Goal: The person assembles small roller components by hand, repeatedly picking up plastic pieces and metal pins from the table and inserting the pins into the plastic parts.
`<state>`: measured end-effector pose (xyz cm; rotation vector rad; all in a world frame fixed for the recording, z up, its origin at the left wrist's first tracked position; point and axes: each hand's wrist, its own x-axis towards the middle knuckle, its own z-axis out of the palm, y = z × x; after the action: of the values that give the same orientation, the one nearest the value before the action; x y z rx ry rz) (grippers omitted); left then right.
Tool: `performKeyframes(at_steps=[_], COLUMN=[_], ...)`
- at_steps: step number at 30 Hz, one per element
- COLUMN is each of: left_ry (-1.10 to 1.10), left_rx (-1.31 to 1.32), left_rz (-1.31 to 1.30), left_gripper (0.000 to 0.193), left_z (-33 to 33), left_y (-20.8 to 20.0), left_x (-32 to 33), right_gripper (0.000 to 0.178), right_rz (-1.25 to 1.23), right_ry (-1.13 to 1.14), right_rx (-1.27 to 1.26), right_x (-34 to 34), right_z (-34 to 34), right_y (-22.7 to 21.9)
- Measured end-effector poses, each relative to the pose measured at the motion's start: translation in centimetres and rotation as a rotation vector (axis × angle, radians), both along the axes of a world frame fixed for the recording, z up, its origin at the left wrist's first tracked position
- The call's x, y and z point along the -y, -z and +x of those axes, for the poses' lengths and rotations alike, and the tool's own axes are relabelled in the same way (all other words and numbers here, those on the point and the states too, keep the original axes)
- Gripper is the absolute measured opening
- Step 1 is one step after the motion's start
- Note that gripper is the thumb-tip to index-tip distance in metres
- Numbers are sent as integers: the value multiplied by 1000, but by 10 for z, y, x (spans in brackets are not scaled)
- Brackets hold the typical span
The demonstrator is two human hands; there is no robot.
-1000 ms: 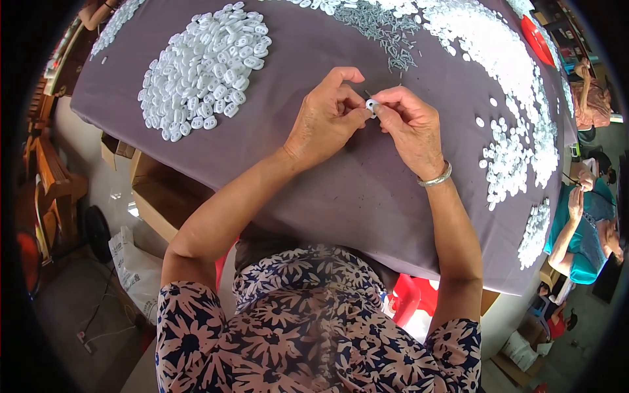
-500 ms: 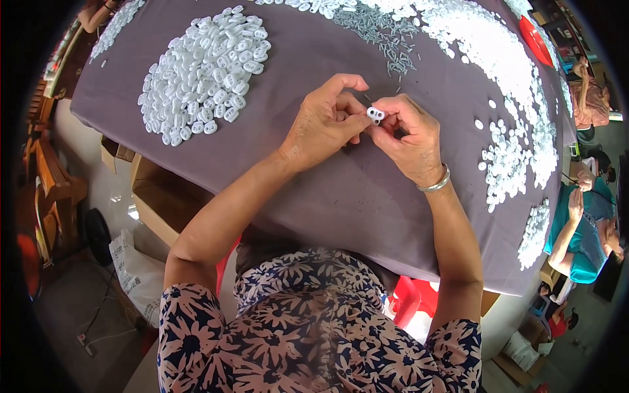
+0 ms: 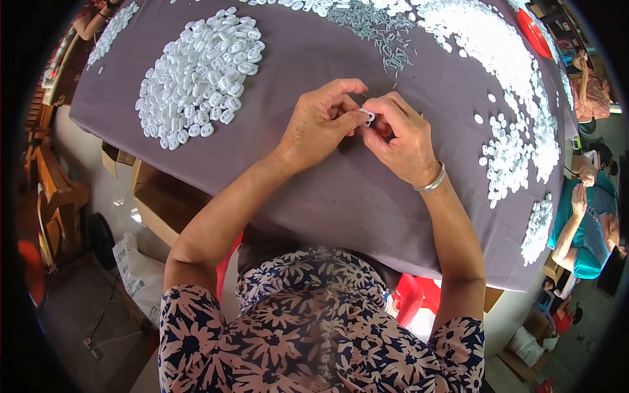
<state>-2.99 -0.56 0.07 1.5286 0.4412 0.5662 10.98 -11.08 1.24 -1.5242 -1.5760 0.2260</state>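
Above the middle of the brown cloth-covered table, a small white plastic cord lock [image 3: 369, 116] with two holes is pinched between my hands. My left hand [image 3: 316, 123] is closed on its left side, thumb against forefinger. From the right, my right hand [image 3: 401, 137] grips it with thumb and fingertips, covering much of it. A silver bangle circles my right wrist. To the left lies a heap of similar two-hole white cord locks [image 3: 196, 82]. Beyond my hands, many thin grey pieces that look like small springs [image 3: 370, 29] are spread out.
Loose small white plastic parts [image 3: 485, 49] cover the table's far and right sides, with a smaller group [image 3: 508, 157] nearer. A red dish [image 3: 534, 33] stands at the far right. Open cardboard boxes [image 3: 160, 196] sit below the left edge. A co-worker in teal [image 3: 586, 229] is at right.
My right hand has shifted slightly left and closed further over the cord lock, which has turned and now shows less of its two-hole face. My left hand has barely moved.
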Motion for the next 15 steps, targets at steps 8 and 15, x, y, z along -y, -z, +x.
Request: performKeyframes(at_steps=[8,15], left_ry=[21,130], left_rx=[-4,5], left_rz=[-75,-75], left_gripper=[33,33], left_z=[-1,-3], left_y=[-5,-4], left_x=[4,2], right_gripper=[31,26], right_rz=[7,-42], right_ry=[2,-65], right_rx=[365,440], right_x=[2,3], right_z=[5,9], right_y=[-4,-3])
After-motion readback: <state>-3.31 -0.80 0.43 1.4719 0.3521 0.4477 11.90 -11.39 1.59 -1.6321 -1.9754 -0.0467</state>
